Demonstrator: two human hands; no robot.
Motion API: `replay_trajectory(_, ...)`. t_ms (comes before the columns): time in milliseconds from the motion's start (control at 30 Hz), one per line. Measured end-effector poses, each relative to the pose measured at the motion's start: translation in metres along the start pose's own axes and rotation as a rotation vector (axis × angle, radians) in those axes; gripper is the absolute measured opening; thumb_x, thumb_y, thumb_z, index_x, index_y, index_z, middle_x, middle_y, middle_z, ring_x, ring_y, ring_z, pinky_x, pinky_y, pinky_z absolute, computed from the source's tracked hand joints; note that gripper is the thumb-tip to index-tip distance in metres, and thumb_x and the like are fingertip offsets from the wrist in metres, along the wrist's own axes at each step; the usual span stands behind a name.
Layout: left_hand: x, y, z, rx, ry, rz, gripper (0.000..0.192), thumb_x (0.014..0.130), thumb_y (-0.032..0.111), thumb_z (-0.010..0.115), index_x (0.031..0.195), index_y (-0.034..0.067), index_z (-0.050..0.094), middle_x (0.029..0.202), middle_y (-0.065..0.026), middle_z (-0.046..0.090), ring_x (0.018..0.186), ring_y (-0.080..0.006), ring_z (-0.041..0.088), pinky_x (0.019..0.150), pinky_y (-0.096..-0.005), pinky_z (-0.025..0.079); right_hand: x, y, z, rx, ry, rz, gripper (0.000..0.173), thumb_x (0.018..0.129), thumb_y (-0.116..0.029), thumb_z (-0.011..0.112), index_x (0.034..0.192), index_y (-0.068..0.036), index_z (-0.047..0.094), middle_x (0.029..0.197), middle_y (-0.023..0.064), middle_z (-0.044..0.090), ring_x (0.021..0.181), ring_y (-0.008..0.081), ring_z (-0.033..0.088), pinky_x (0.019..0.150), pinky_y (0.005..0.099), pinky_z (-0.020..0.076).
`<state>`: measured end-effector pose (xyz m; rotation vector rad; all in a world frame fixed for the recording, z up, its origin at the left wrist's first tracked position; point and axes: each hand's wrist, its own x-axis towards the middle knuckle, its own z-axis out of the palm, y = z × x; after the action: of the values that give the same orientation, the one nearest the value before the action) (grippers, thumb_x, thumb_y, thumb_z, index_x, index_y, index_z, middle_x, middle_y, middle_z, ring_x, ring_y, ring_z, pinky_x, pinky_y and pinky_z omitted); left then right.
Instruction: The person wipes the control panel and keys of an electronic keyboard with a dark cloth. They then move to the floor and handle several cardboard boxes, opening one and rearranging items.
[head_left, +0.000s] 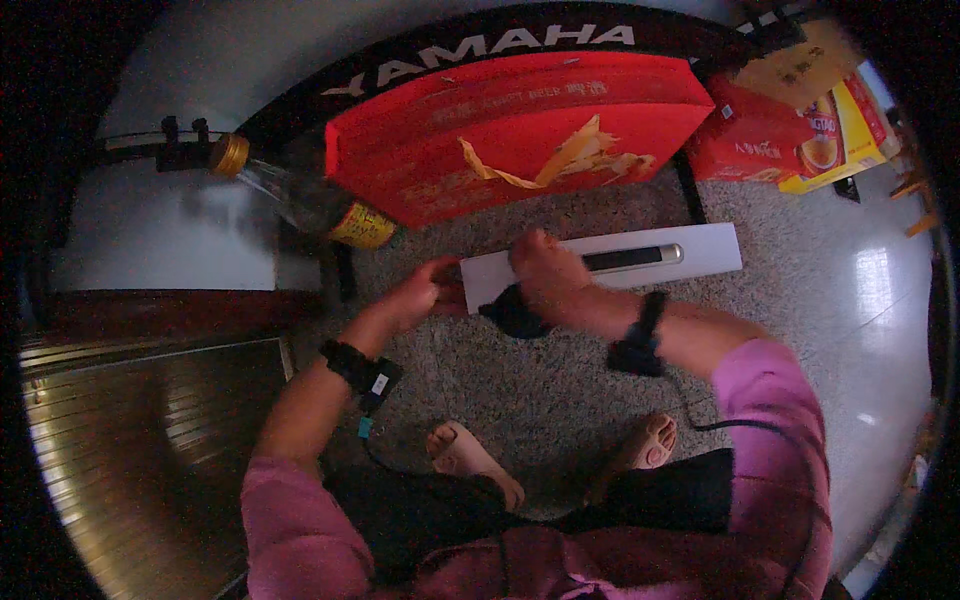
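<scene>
A long white box (709, 255) lies across the stone-patterned surface in front of me, with a picture of a black and silver elongated device on its upper face. My left hand (431, 289) grips the left end of this box, its fingertips partly hidden behind the edge. Over the box's left half, my right hand (551, 274) is closed on a crumpled black cloth-like piece (517, 311), which hangs past the near edge. Blur hides the exact finger positions. Each wrist wears a black strapped device with a cable.
Beyond the box stands a red carton (517, 120) with a torn patch, before a black Yamaha-marked case (487, 46). A clear gold-capped bottle (281, 191) is at left. More red and yellow cartons (795, 142) sit at right. My feet (472, 457) are below; a slatted panel (172, 442) is left.
</scene>
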<state>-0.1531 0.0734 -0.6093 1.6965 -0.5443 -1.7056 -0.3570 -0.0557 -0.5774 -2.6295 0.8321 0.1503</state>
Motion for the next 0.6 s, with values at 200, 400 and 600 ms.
replay_trajectory(200,0.004,-0.014,-0.026,-0.083,0.003,0.014,0.047,0.098,0.000,0.045,0.145,0.006,0.048,0.129,-0.0148,0.064,0.113,-0.0234,0.064,0.095,-0.0380,0.054,0.005,-0.070,0.047,-0.033,0.118,-0.502,0.034,0.080,-0.009,0.065,0.112,0.003,0.061,0.109,0.0175,0.055,0.099,0.0333,0.062,0.067,0.0418,0.0612)
replay_trajectory(400,-0.001,-0.001,-0.043,0.447,0.117,0.247,0.049,0.096,-0.002,0.053,0.144,0.005,0.049,0.128,-0.0156,0.064,0.112,-0.0221,0.064,0.095,-0.0368,0.053,-0.049,0.026,0.010,-0.351,-0.025,-0.387,0.031,0.086,-0.011,0.061,0.114,0.001,0.059,0.110,0.0194,0.055,0.103,0.0344,0.061,0.063,0.0429,0.0607)
replay_trajectory(600,-0.021,0.074,-0.010,0.674,0.300,0.662,0.044,0.094,0.002,0.062,0.137,0.004,0.055,0.126,-0.0160,0.065,0.110,-0.0273,0.065,0.096,-0.0387,0.052,-0.185,0.207,-0.025,-0.239,0.077,0.212,0.028,0.086,-0.012,0.064,0.111,0.000,0.061,0.107,0.0197,0.057,0.087,0.0385,0.066,0.069,0.0466,0.0583)
